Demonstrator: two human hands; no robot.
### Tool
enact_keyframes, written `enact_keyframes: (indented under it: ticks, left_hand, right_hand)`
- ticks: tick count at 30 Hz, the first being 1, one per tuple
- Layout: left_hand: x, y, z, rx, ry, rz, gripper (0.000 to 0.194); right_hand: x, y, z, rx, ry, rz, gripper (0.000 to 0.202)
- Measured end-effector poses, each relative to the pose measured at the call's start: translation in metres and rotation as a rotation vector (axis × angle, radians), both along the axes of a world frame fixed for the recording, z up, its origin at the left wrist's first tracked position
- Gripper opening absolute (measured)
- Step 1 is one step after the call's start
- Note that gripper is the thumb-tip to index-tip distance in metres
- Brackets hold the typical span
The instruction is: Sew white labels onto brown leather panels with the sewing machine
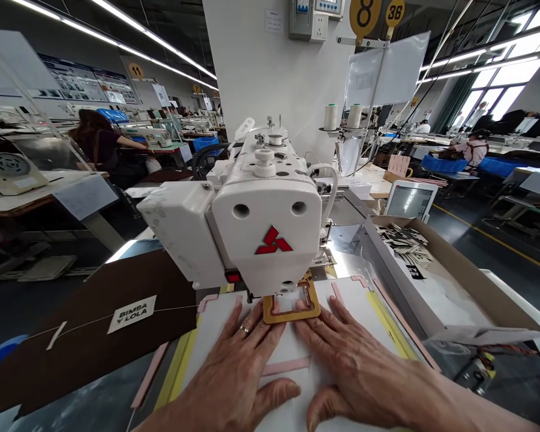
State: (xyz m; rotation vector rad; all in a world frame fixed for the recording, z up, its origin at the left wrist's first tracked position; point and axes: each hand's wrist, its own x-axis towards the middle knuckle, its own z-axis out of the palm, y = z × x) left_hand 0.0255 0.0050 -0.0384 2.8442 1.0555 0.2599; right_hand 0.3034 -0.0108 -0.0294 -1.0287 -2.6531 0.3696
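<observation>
"Where's the sheet (pixel 292 345)?"

"Under both palms, running up to twelve o'clock, towards the machine (pixel 270 204). The frame (pixel 292 317) sits on it between the fingertips, below the machine's head."

"And the hands?"

"Both open, palms down, gripping nothing. The left hand (pixel 234 366) comes in from seven o'clock, the right hand (pixel 355 360) from five, and their fingertips meet the frame's near edge. Whether any tip goes under it, I can't tell."

"How would you hold it well?"

"I'd press evenly with both sides, fingers spread, so the sheet lies flat and doesn't skew. The yellow strips at eight o'clock (pixel 180 366) and two o'clock (pixel 393 330) look like a fair guide for keeping it straight. If it has to shift, I'd slide both palms together rather than push with one, or it may twist or ripple."

"Any risk?"

"The tips are close in under the head, and the needle is hidden from here. I'd keep them outside the frame's opening and lean on the palms instead."

"What about the sides?"

"Brown cloth (pixel 162 270) at ten o'clock, with a label (pixel 132 314) on it; the box (pixel 387 282) of tags (pixel 402 243) is at two. I'd keep both wrists off the cloth so it doesn't drag."
</observation>
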Motion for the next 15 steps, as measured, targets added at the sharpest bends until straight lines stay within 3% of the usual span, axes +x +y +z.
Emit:
enact_keyframes:
  ticks: [8, 15]
  left_hand:
    - [0.002, 0.001, 0.001, 0.008, 0.027, 0.012, 0.089]
    - [0.000, 0.000, -0.003, 0.040, 0.028, 0.052, 0.087]
  right_hand:
    - [-0.020, 0.009, 0.004, -0.039, 0.020, 0.051, 0.117]
    - [-0.011, 0.006, -0.003, -0.044, 0.013, -0.014, 0.111]
